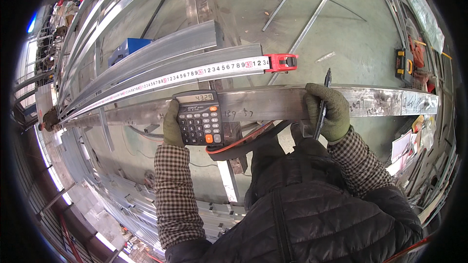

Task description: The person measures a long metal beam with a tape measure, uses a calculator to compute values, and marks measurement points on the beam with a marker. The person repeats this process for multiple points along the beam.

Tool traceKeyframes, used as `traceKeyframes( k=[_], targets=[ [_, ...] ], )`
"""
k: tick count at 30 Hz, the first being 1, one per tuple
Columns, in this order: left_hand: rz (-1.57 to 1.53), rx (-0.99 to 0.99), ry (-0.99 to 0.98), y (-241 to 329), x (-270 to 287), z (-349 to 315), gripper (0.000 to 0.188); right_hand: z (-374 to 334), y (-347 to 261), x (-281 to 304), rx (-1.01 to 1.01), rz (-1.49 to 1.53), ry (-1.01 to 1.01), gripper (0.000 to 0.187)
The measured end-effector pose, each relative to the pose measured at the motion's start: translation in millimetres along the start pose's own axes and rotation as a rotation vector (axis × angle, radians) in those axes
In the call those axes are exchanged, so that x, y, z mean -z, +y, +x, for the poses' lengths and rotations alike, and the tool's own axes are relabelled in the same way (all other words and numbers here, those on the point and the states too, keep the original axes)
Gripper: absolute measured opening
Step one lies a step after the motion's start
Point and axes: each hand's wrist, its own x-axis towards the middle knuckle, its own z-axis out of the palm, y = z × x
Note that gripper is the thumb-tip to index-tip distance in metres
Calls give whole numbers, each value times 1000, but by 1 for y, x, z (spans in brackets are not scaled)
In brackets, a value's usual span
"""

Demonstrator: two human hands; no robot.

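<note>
My left hand (pixel 172 124), in a green work glove, grips the left side of a black calculator (pixel 199 119) with grey and orange keys and a lit display. A black marker pen (pixel 321 112) stands between the fingers of my gloved right hand (pixel 331 109), which rests at the steel beam (pixel 273 102) crossing in front of me. Handwritten marks show on the beam. Beyond the calculator, a white tape blade (pixel 195 74) runs out along a grey metal profile (pixel 251 51). Its red tape measure case (pixel 282 62) sits at the profile's right end.
Further metal profiles (pixel 195 39) lie beside the measured one, stretching to the far left. A blue box (pixel 129 48) stands behind them. Thin metal bars (pixel 312 19) lie on the green floor. At the right are a yellow-and-black tool case (pixel 403 65) and white papers (pixel 401 146).
</note>
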Motion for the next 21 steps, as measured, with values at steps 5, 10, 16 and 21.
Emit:
traceKeyframes(
  k=[5, 10, 16, 21],
  targets=[
    [1, -7, 25, -5, 7, 4, 59, 1, 1, 0, 35, -51, 21, 35],
    [7, 25, 13, -5, 14, 3, 62, 0, 1, 0, 0, -34, 2, 34],
    [-17, 8, 16, -6, 11, 3, 60, -1, 2, 0, 22, -55, 11, 30],
    [7, -3, 71, -5, 7, 3, 57, -1, 3, 1, -37, -6, -38, 31]
  ],
)
